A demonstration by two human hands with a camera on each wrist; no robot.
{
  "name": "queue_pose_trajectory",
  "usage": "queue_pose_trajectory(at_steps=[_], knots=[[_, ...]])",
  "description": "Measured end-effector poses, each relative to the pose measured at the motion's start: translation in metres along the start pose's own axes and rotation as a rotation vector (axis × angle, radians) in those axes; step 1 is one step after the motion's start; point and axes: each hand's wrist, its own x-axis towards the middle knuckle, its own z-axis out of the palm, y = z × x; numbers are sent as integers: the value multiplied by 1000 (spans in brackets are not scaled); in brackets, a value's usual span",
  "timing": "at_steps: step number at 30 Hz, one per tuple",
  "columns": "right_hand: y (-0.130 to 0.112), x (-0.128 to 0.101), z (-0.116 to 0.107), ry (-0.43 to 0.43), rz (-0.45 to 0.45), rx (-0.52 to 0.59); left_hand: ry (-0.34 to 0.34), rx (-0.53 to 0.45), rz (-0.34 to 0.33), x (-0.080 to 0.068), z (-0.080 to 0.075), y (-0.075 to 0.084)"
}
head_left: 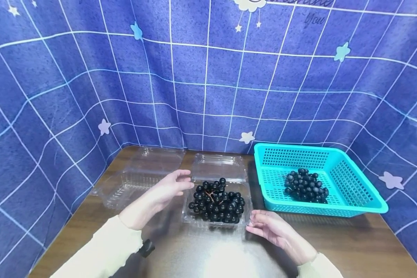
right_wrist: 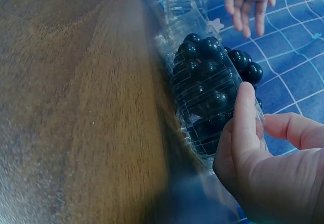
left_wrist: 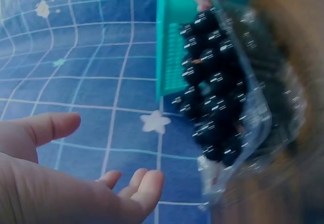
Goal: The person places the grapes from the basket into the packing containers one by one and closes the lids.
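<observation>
The left hand (head_left: 166,189) hovers at the left edge of a clear plastic box (head_left: 191,212), its grip apart: fingers straight and relaxed, tips just beside the box's far left corner, holding nothing. The left wrist view shows the same open palm (left_wrist: 76,183) with air between the fingers and the box (left_wrist: 253,133). The right hand (head_left: 274,229) sits at the near right corner of the box; in the right wrist view its thumb (right_wrist: 245,117) lies flat against the clear wall while the other fingers stay loosely bent behind it, so the grip is apart too, touching rather than clamping.

The box stands on the brown wooden bench (head_left: 212,255), between the two hands, and holds a bunch of dark grapes (head_left: 217,202) heaped above its rim. Its hinged lid (head_left: 219,168) lies open flat behind it, toward the back wall.

To the left, just behind the left hand, lies a second clear box (head_left: 132,185), open and with its lid (head_left: 158,156) folded back; the left forearm crosses in front of its near corner. To the right stands a turquoise basket (head_left: 365,200) with perforated walls, close to the grape box, holding another bunch of dark grapes (head_left: 305,186). A blue cloth (head_left: 208,77) with a white grid and pale stars hangs behind and at both sides of the bench
</observation>
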Motion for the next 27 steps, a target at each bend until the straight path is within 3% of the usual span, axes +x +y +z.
queue_pose_trajectory(at_steps=[5,12,21,27], knots=[[0,0,-1,-2,3,-1,-67,39,20,3,-14,22],[-1,-1,-3,-7,-8,-21,-113,1,12,18,-27,47],[1,0,-3,-7,-7,-12,-98,22,-42,45,-32,71],[1,1,-4,-24,-10,3,-85,57,-64,68,-34,73]])
